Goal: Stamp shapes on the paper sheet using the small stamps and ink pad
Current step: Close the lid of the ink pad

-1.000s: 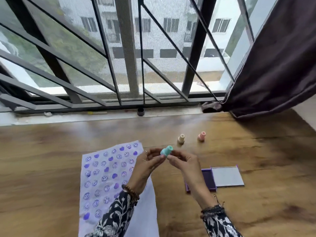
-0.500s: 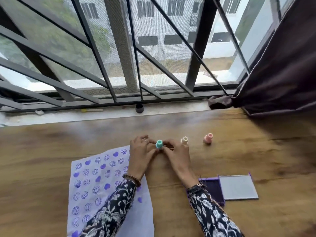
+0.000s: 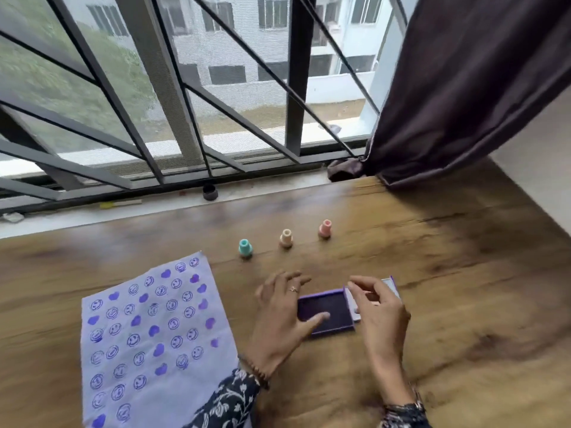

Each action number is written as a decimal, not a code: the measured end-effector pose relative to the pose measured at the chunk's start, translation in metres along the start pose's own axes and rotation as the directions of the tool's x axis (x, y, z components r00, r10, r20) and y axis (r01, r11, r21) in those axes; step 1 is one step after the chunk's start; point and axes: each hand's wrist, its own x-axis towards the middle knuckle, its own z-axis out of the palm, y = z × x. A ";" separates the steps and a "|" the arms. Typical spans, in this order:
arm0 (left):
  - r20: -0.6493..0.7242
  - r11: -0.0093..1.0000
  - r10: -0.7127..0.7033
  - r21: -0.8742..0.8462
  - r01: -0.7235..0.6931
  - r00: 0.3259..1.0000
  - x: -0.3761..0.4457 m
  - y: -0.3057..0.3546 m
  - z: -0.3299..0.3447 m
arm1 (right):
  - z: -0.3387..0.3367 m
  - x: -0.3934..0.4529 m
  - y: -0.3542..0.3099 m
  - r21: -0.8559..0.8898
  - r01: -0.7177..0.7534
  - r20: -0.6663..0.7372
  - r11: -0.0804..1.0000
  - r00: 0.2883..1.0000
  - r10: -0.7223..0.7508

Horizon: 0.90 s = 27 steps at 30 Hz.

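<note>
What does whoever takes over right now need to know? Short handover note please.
Left hand: empty, thumb resting on the open ink pad.
Right hand: at the pad's lid, fingers curled; whether it has a grip on it is unclear.
Teal stamp, cream stamp and pink stamp stand in a row on the table, none held.
Done: paper sheet mostly covered with smileys and hearts.
Left: bottom right of the sheet is bare.

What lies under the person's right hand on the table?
The ink pad's open lid, mostly hidden beneath the right hand; its inside is covered. The purple ink pad beside it shows.
</note>
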 end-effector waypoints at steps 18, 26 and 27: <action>0.163 0.961 0.079 0.251 -0.119 0.983 0.020 0.027 0.048 | -0.048 0.006 0.043 -0.187 -0.078 -0.140 0.979 0.989 0.052; 0.162 0.970 0.083 0.213 -0.117 0.983 0.019 0.026 0.047 | -0.044 0.007 0.037 -0.102 -0.089 -0.169 0.991 0.983 0.071; 0.160 0.970 0.085 0.212 -0.119 0.983 0.019 0.026 0.048 | -0.045 0.005 0.036 -0.115 -0.066 -0.186 0.991 0.982 0.043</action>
